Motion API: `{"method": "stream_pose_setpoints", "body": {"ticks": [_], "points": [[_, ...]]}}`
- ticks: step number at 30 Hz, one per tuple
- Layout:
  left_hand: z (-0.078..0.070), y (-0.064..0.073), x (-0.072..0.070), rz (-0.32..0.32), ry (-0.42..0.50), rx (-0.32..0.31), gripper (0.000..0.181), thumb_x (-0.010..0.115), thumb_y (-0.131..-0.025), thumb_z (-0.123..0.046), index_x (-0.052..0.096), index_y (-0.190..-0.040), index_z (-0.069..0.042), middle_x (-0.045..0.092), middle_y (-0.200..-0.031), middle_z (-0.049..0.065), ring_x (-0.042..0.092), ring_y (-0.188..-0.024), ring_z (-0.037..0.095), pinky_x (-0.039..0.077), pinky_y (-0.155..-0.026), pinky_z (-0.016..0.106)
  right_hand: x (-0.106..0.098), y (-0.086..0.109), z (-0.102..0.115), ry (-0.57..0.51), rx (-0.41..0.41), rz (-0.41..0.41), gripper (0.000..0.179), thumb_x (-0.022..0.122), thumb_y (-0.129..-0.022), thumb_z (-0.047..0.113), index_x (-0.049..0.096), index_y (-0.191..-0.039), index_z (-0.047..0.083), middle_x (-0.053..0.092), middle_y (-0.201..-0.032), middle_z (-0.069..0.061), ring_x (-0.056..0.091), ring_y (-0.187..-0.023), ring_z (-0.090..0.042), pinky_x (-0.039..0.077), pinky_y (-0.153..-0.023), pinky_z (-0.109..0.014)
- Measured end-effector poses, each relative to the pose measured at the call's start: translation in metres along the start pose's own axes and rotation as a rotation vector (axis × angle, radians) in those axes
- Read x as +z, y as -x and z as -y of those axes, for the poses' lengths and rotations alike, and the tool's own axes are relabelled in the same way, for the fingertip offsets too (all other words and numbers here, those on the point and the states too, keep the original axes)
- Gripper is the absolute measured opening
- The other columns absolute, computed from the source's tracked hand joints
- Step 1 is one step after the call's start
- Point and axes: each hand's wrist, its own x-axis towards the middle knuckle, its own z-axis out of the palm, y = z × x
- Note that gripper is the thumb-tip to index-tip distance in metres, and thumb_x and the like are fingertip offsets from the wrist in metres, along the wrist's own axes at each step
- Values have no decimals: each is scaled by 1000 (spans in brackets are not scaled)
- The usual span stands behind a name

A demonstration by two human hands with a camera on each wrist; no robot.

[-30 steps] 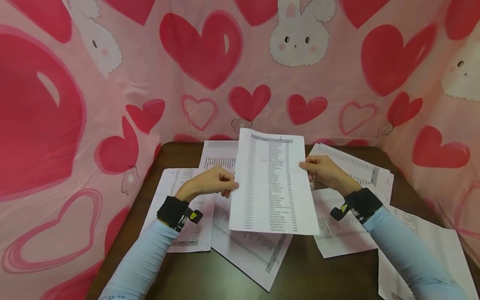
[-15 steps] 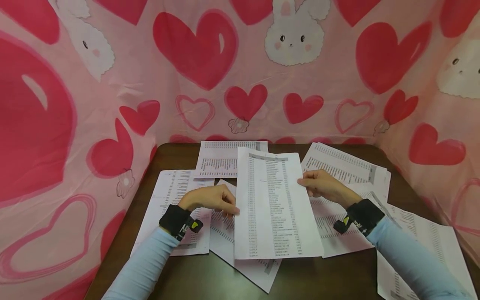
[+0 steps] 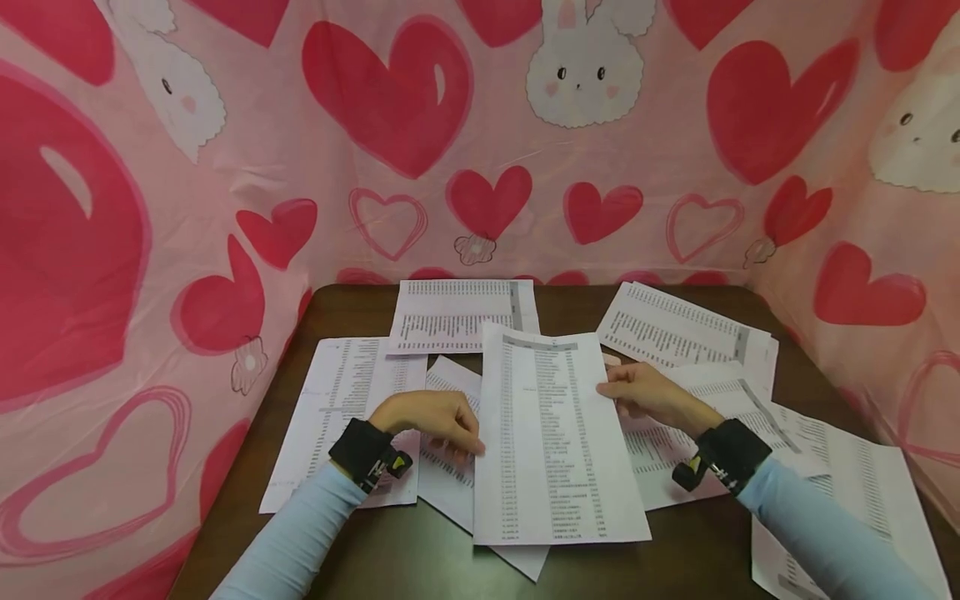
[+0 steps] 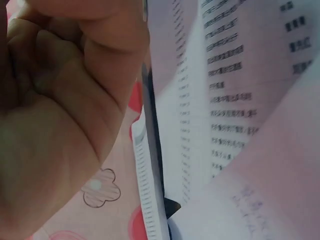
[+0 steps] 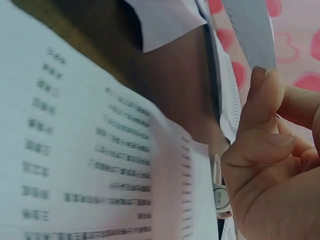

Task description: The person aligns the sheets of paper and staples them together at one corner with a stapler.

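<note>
Our left hand pinched the sheet at nine o'clock, our right hand at two; we held it over other papers mid-way across the surface. Light, even tension, we judged, suited it.

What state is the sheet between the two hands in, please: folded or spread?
Spread: the sheet shows four corners in the head view, with the left hand and right hand at opposite edges.

Printed sheets, no readable text
</note>
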Motion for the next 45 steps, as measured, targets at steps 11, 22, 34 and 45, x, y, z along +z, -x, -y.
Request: {"method": "stream_pose_setpoints", "body": {"ticks": [11,22,34,45], "points": [[-3,-6,10,-46,-90,-68,27,70,-90,-26,75,-73,-7,62,-56,-2,45,-45,10,34,-43,21,6,-4,-13,61,-6,-37,28,69,-91,27,65,-100,1,63,-72,0,51,-53,-12,37,-47,-22],[-4,-8,21,-50,-125,-127,23,71,-90,-22,75,-72,-9,61,-55,0,51,-49,9,35,-49,20,12,-12,-17,148,-3,-23,24,69,-91,24,64,-95,1,64,-71,-1,53,-51,-12,35,-46,-21],[-9,-7,27,-84,-234,-257,29,72,-88,-27,70,-64,-11,54,-49,-4,49,-47,8,34,-52,22,14,-16,-19,210,31,-25,22,70,-90,24,62,-87,4,61,-65,-1,53,-51,-14,33,-46,-22],[-6,-2,19,-127,-264,-289,26,69,-90,-33,72,-70,-17,55,-53,-4,48,-49,9,33,-49,24,9,-9,-15,307,44,-26,27,69,-90,32,66,-89,6,57,-64,-1,49,-50,-13,33,-45,-23]]}}
